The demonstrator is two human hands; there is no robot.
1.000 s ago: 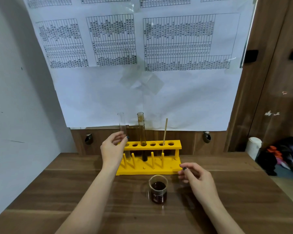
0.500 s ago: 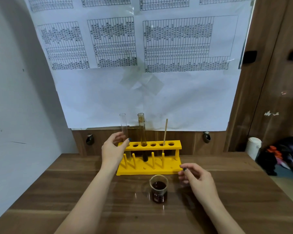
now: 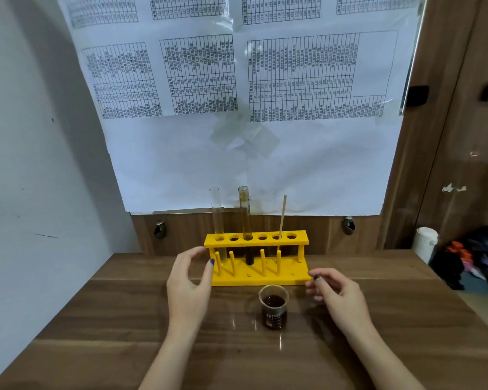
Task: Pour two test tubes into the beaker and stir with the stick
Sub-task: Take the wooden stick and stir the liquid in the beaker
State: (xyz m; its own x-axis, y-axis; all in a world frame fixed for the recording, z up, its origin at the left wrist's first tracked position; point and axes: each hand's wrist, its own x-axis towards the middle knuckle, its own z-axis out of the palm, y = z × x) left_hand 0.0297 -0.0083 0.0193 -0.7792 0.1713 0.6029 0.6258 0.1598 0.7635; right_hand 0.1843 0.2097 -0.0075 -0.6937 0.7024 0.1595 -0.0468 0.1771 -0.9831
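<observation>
A yellow rack (image 3: 256, 240) stands at the back of the wooden table. An empty clear test tube (image 3: 216, 212) sits upright in its leftmost hole. A second tube (image 3: 245, 212), brown-stained with dark liquid at the bottom, stands in the third hole. A thin wooden stick (image 3: 282, 216) leans in the fifth hole. A small glass beaker (image 3: 274, 306) of dark brown liquid stands in front of the rack. My left hand (image 3: 188, 280) hovers open just left of the rack, holding nothing. My right hand (image 3: 335, 294) hovers right of the beaker with fingers loosely curled, empty.
A large printed paper sheet (image 3: 251, 108) hangs on the wall behind the rack. A grey wall (image 3: 40, 164) closes the left side. Beyond the table's right edge stand a white container (image 3: 426, 243) and dark bags (image 3: 473, 257) on the floor.
My left hand has let go of the clear tube, now seated in the rack, and drawn back down and left. My right hand stayed about where it was.
</observation>
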